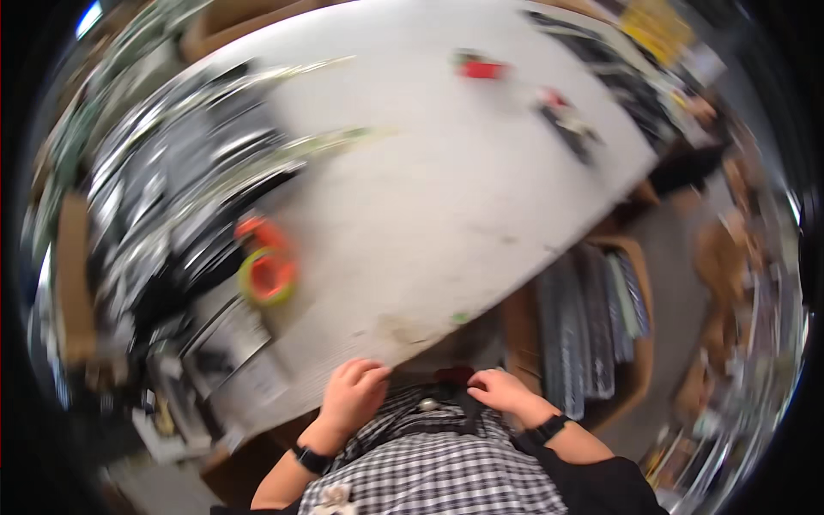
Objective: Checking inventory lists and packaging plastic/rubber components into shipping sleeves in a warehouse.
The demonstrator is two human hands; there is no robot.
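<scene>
My left hand is beside the near edge of the white table, in front of my waist. Its fingers are curled and close together; whatever they hold, if anything, is hidden. To the right, my right hand is at my waist, fingertips drawn together against dark cloth. What lies between them is too blurred to make out. A black-and-white checked garment covers my front below both hands. Each wrist has a dark band.
An orange and yellow tape dispenser lies at the table's left, beside stacked dark plastic-wrapped packs. Farther off are a small red object and a blurred dark tool-like item. A cardboard box of wrapped packs stands below the right edge.
</scene>
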